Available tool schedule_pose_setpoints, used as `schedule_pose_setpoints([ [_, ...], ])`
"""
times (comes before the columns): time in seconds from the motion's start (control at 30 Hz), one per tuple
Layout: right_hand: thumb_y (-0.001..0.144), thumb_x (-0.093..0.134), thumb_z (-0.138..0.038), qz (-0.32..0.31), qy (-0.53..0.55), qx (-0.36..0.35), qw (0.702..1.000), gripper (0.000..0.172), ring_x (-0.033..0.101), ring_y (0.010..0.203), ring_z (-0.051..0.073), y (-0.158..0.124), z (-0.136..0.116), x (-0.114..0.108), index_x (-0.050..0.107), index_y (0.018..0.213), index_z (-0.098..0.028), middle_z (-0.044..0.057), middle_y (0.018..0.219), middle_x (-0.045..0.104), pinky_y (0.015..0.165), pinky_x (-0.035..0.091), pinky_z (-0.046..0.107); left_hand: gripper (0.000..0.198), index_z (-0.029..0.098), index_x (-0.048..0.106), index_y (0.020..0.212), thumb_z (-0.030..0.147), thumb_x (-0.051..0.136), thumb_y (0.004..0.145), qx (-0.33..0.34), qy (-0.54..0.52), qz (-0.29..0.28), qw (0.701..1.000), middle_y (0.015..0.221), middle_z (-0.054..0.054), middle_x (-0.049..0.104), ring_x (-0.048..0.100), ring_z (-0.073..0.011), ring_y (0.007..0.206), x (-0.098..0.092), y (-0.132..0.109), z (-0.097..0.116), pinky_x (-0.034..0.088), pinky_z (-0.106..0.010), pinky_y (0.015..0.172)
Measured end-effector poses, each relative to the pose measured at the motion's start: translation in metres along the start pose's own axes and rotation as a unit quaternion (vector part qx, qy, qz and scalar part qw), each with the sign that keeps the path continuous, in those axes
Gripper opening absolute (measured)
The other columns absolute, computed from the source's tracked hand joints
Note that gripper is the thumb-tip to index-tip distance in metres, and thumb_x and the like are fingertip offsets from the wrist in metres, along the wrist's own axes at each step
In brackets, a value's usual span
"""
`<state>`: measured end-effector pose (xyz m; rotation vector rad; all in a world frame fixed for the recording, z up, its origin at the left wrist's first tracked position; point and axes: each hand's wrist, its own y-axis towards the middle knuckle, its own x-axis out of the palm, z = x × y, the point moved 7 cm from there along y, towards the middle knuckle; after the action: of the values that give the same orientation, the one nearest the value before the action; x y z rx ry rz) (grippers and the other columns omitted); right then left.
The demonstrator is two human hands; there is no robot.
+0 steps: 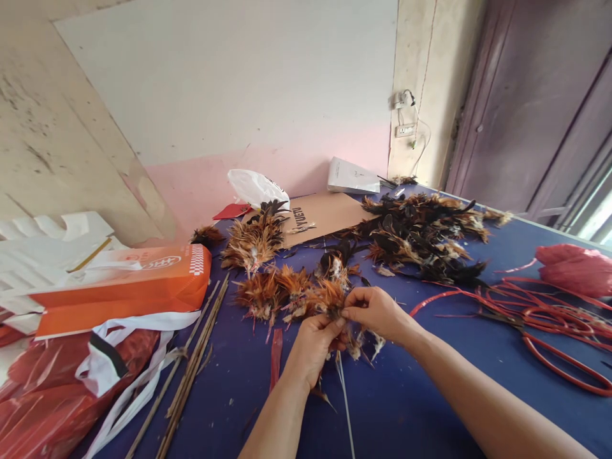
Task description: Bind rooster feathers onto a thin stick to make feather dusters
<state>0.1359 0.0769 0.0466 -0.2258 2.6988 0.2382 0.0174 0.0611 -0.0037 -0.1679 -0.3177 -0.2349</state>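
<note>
Both hands meet over the blue table, pinching a small bunch of brown feathers point(329, 295). My left hand point(313, 347) is closed at the base of this bunch, thumb against the fingers. From the right, my right hand point(375, 312) pinches the same spot with thumb and forefinger. Pale, fluffy feathers point(356, 344) hang below the hands, and a thin white strand point(345, 401) runs down from there toward me. Just beyond lie several tied feather bunches point(262, 293) in orange-brown. A flat red plastic strip point(276, 357) lies left of my left hand.
A large heap of dark feathers point(421, 236) lies at back right, beside flattened cardboard point(325, 213). Red-handled scissors point(564, 363) rest among tangled red plastic string point(549, 306). Thin sticks point(191, 370) and an orange bag point(167, 287) are at left.
</note>
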Motion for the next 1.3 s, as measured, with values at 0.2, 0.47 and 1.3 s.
schedule_pose_setpoints([
  [0.2,0.066,0.060,-0.035,0.043,0.060,0.010,0.997,0.020,0.041,0.047,0.006,0.001,0.006,-0.005,0.059,0.066,-0.015,-0.003,0.055,0.053,0.043,0.031,0.018,0.016,0.014,0.067,0.077,0.023,0.070,0.064,-0.020,-0.146,0.024,0.989,0.080,-0.006,0.066,0.059,-0.0136,0.075,-0.004,0.001,0.004,0.045,-0.021,0.062],
  [0.47,0.064,0.065,-0.041,-0.093,0.256,0.051,0.961,0.030,0.050,0.058,0.007,-0.005,0.002,0.026,0.066,0.077,-0.014,0.001,0.067,0.060,0.060,0.042,0.020,0.009,0.016,0.066,0.075,0.022,0.067,0.068,-0.006,-0.240,0.014,0.971,0.103,-0.007,0.064,0.056,-0.0190,0.096,-0.005,0.002,0.007,0.042,-0.031,0.083],
  [1.3,0.064,0.070,-0.023,-0.231,0.534,0.151,0.799,0.017,0.040,0.042,0.002,-0.020,0.002,0.058,0.058,0.065,-0.011,-0.004,0.052,0.053,0.052,0.038,0.020,0.015,0.013,0.068,0.079,0.023,0.064,0.069,0.039,-0.135,-0.106,0.984,0.098,-0.010,0.064,0.057,-0.0111,0.059,0.015,-0.014,0.031,0.047,-0.031,0.067],
])
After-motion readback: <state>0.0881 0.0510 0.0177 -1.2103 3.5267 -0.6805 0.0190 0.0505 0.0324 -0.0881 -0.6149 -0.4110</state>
